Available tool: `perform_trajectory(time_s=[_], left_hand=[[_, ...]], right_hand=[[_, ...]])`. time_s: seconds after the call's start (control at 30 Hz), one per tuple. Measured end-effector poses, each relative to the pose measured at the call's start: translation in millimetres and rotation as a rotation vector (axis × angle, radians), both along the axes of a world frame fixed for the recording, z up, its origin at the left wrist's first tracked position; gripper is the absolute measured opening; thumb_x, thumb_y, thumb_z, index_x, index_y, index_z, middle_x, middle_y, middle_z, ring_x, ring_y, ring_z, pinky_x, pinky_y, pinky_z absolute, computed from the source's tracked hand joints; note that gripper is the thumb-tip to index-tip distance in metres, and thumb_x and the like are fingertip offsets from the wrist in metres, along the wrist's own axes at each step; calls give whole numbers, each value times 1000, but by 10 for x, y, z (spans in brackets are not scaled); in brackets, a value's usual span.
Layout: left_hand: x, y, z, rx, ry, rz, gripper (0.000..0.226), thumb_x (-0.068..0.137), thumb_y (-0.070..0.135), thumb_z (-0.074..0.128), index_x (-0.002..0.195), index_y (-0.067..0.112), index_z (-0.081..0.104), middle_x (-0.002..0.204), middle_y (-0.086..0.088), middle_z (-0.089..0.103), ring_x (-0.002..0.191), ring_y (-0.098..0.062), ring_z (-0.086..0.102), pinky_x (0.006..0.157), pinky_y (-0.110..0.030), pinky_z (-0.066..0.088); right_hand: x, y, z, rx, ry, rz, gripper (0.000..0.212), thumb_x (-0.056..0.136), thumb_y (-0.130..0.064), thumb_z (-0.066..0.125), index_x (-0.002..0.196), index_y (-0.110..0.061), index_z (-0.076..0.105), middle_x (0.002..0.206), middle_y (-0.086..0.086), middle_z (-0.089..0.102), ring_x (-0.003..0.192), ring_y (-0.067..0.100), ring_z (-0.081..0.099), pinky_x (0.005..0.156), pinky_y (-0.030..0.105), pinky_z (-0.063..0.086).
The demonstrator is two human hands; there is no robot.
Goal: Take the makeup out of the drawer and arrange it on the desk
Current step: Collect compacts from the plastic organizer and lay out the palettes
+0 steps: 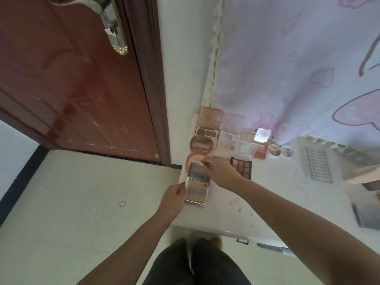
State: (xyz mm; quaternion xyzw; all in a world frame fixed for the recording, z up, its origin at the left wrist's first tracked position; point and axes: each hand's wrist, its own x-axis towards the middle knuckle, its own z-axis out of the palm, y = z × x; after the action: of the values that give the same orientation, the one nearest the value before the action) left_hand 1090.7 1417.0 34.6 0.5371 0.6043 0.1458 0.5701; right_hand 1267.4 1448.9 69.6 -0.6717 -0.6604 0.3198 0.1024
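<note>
An open silver compact palette (197, 191) lies at the left edge of the white desk (267, 194), its mirrored lid (196, 171) raised. My left hand (174, 197) grips the palette's base at its left side. My right hand (219, 171) pinches the top edge of the lid. Behind it stand other opened makeup pieces: a round pink blush compact (202, 145), a brown eyeshadow palette (207, 126), a dark multi-pan palette (242, 165), several clear palettes (232, 141), a red blush (259, 154) and small round pots (274, 150).
A brown door (72, 79) stands at the left beside the desk. A lilac patterned curtain (298, 64) hangs behind the desk. A white basket-like tray (317, 165) and a grey flat case (368, 219) lie at the right. A drawer handle (242, 241) shows below the desk's front edge.
</note>
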Motion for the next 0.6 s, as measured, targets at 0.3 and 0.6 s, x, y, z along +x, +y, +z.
perform_trajectory(time_s=[0.3, 0.6], left_hand=[[-24, 68, -52, 114, 107, -83, 25, 95, 9, 42, 88, 4, 65, 82, -12, 60, 72, -20, 56, 57, -16, 36], [519, -115, 498, 727, 87, -63, 23, 90, -1, 50, 112, 7, 55, 101, -3, 54, 91, -18, 52, 77, -23, 43]], right_hand=[[-46, 1, -117, -45, 48, -48, 28, 96, -17, 48, 122, -12, 54, 111, 8, 62, 91, 17, 55, 80, 23, 41], [913, -459, 166, 15, 157, -346, 22, 93, -17, 52, 112, -17, 63, 109, -1, 65, 94, 14, 59, 77, 16, 38]])
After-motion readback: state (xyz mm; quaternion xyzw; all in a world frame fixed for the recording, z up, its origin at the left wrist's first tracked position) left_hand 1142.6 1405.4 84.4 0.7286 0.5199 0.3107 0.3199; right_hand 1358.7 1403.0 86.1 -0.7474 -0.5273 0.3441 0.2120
